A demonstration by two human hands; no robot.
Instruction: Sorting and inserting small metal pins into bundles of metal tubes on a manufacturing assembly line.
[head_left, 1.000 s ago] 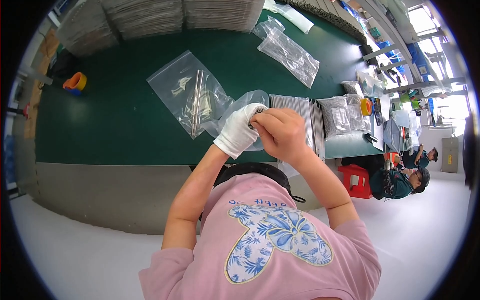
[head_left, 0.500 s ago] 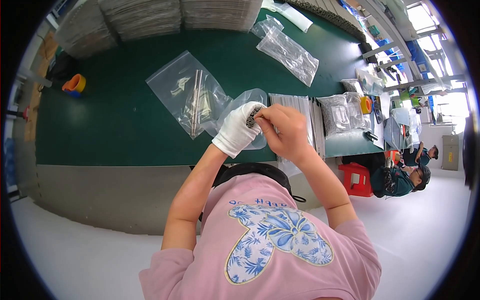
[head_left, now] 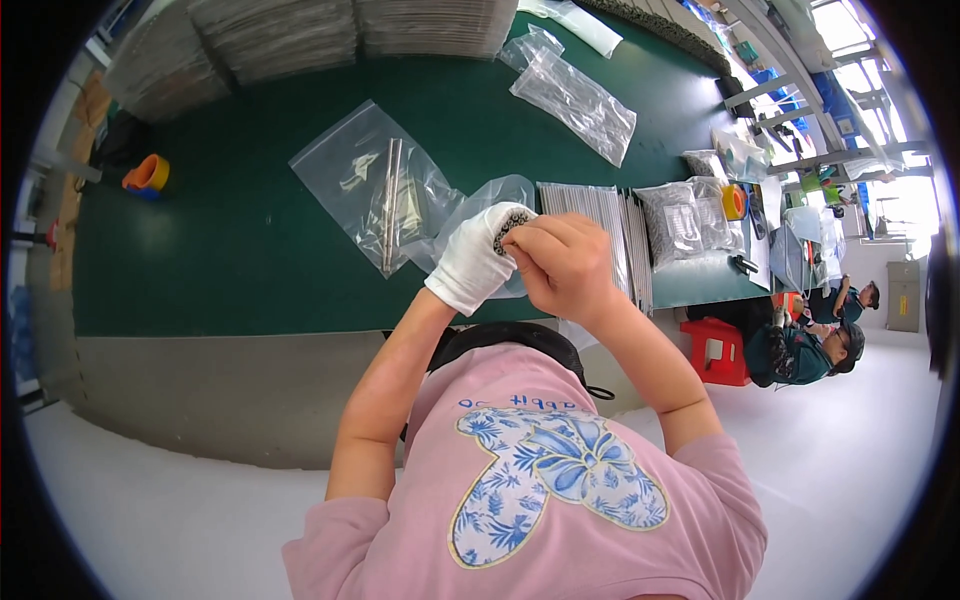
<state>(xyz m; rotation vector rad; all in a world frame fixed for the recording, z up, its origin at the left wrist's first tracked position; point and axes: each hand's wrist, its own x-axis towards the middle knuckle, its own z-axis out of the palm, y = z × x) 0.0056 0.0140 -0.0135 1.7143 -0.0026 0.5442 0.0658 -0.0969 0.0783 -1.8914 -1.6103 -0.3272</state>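
Observation:
My left hand (head_left: 466, 258), in a white glove, is closed round a bundle of thin metal tubes (head_left: 513, 222). The tubes' round ends face up at me; their length is hidden behind the glove. My bare right hand (head_left: 566, 262) has thumb and forefinger pinched together at the edge of those ends. Whatever may be between these fingertips is too small to make out. Left of my hands lies a clear plastic bag (head_left: 335, 160) with a few long shiny metal tubes (head_left: 391, 205) on it or in it. To the right lie rows of long grey tubes (head_left: 590, 205), partly under clear film.
Clear bags of small grey parts (head_left: 672, 222) lie at the right, beside an orange tape roll (head_left: 735, 202). Another tape roll (head_left: 150, 174) stands far left. A crumpled clear bag (head_left: 580, 105) and wrapped stacks (head_left: 280, 45) lie farther back. Two people sit at right near a red stool (head_left: 715, 350).
My right hand has shifted very slightly left over the tube ends, its fingertips still pinched. The left hand keeps its hold on the bundle.

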